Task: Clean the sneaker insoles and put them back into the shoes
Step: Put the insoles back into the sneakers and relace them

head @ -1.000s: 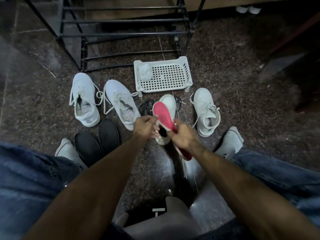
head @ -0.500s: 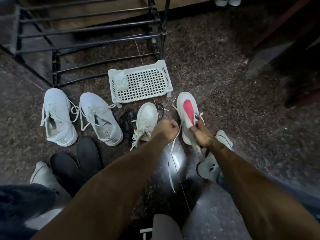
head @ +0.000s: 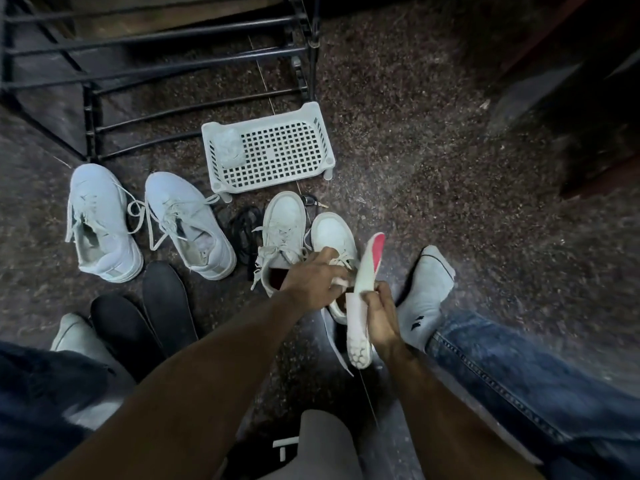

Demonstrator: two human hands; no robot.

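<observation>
My right hand [head: 381, 315] grips a red-and-white insole [head: 367, 271] at its middle, held on edge with its white underside showing. Just left of it, my left hand [head: 317, 282] grips the tongue and laces of a white sneaker [head: 334, 233] that stands on the floor under both hands. A second white sneaker [head: 282, 223] stands right beside it on the left, with a red lining visible inside. Two more white sneakers [head: 100, 223] [head: 188, 223] lie further left. Two black insoles [head: 168, 299] [head: 123, 327] lie on the floor in front of them.
A white perforated plastic tray [head: 273, 154] with a crumpled cloth [head: 228, 148] sits behind the shoes. A black metal shoe rack [head: 166, 64] stands at the back left. My socked feet [head: 427, 292] [head: 72, 332] rest on the dark speckled floor. Black laces [head: 242, 226] lie between the pairs.
The right sneaker has been drawn in beside the other one. The insole has come up out of that sneaker in my right hand, and my left hand has moved onto the sneaker's tongue.
</observation>
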